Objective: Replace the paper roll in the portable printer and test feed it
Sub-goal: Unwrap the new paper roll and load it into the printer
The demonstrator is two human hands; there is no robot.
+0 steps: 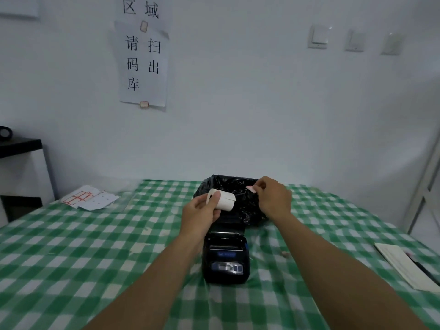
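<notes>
A black portable printer (225, 258) sits on the green checked tablecloth (71, 258) with its lid open at the far end. Above and behind it, my left hand (201, 209) holds a white paper roll (225, 201) on its side. My right hand (273, 198) is off to the right of the roll, over a black plastic bag (240, 186), pinching a small pinkish sticker strip (251, 188) between thumb and fingers. The strip is apart from the roll.
White label sheets with red print (89, 197) lie at the table's far left. A notebook with a pen (407, 265) lies at the right edge. A black shelf (19, 146) stands left of the table. A wall with paper signs is behind.
</notes>
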